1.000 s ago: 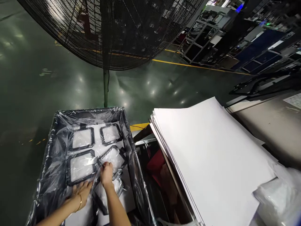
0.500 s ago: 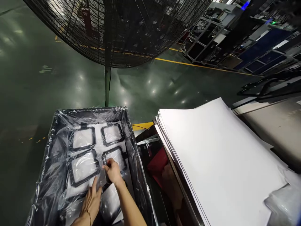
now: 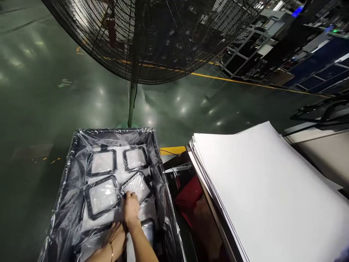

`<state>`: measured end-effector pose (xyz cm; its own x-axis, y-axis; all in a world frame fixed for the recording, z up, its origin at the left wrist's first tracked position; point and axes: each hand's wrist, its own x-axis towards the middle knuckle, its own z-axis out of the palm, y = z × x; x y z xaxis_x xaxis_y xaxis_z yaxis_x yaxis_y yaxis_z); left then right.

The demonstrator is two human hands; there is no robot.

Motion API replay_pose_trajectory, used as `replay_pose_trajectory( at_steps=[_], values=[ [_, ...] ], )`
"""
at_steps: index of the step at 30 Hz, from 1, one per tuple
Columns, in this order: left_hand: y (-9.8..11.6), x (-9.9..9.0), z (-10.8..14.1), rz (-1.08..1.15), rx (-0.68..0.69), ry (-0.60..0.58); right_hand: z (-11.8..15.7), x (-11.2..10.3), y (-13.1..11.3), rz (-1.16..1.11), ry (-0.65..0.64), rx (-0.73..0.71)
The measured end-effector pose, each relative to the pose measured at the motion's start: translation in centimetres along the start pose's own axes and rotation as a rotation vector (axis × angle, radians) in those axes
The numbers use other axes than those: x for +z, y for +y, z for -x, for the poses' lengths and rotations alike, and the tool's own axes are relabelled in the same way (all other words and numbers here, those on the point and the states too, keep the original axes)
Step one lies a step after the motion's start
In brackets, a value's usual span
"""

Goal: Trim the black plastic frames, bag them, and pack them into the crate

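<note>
Person's left hand (image 3: 117, 236), braceleted: low inside plastic-lined crate (image 3: 116, 131); grip cannot be told. Right hand (image 3: 131, 209): gripping near edge of one black-bordered panel (image 3: 139, 186), askew in crate. Three similar panels (image 3: 103, 196): left and beyond. White sheet stack (image 3: 259, 189): right of crate. Caged fan (image 3: 163, 43): farther off.

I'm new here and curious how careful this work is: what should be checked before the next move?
1. Right hand at the nearest bagged frame: ok, by its near-left edge.
2. That frame square with the bin: not ok, it sits askew.
3. Film lining the bin: ok, it reaches over the rim.
4. Left hand gripping something: cannot tell, its fingertips are unclear.
5. Paper outside the bin: ok, stacked beside it.
</note>
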<state>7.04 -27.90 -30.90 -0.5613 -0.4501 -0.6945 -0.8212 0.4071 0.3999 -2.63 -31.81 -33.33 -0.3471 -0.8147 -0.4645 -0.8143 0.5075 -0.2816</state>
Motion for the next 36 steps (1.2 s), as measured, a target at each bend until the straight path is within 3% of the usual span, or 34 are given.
replay_pose_trajectory(
  at_steps=[3,6,8,10,12,15,19,24,27,29,31,34,36],
  values=[
    [0.3,-3.0,-0.2,-0.099,0.011,0.067,0.5,0.3,0.4,0.047,0.004,-0.003],
    [-0.2,-8.8,-2.7,-0.162,0.036,0.239,1.4,0.4,1.2,0.091,0.005,-0.047],
    [-0.6,-13.0,-5.7,-0.203,0.139,0.322,2.0,0.2,1.8,0.116,0.01,-0.07],
    [-0.9,-16.0,-8.9,-0.245,0.222,0.296,2.5,0.0,2.2,0.134,0.018,-0.084],
    [-1.1,-17.5,-11.4,-0.272,0.244,0.245,2.9,0.0,2.4,0.144,0.023,-0.091],
    [-0.7,-17.1,-13.6,-0.279,0.198,0.211,3.3,0.1,2.4,0.156,0.014,-0.114],
    [1.3,-16.4,-16.3,-0.245,0.094,0.256,3.4,0.0,3.1,0.186,-0.016,-0.197],
    [3.8,-19.9,-20.5,-0.216,0.124,0.441,2.1,-1.3,5.3,0.236,-0.033,-0.262],
    [3.5,-21.2,-20.2,-0.217,0.168,0.606,0.4,-1.7,6.3,0.235,-0.039,-0.304],
    [2.6,-20.3,-18.2,-0.228,0.195,0.694,-0.4,-1.7,6.4,0.213,-0.049,-0.334],
    [1.5,-18.1,-15.8,-0.259,0.261,0.714,-0.5,-1.6,6.4,0.179,-0.056,-0.349],
    [0.0,-14.6,-13.5,-0.326,0.394,0.609,0.9,-1.5,6.6,0.113,-0.062,-0.343],
    [-0.6,-13.4,-13.6,-0.343,0.397,0.557,2.6,-1.6,7.1,0.058,-0.043,-0.292]
  ],
)
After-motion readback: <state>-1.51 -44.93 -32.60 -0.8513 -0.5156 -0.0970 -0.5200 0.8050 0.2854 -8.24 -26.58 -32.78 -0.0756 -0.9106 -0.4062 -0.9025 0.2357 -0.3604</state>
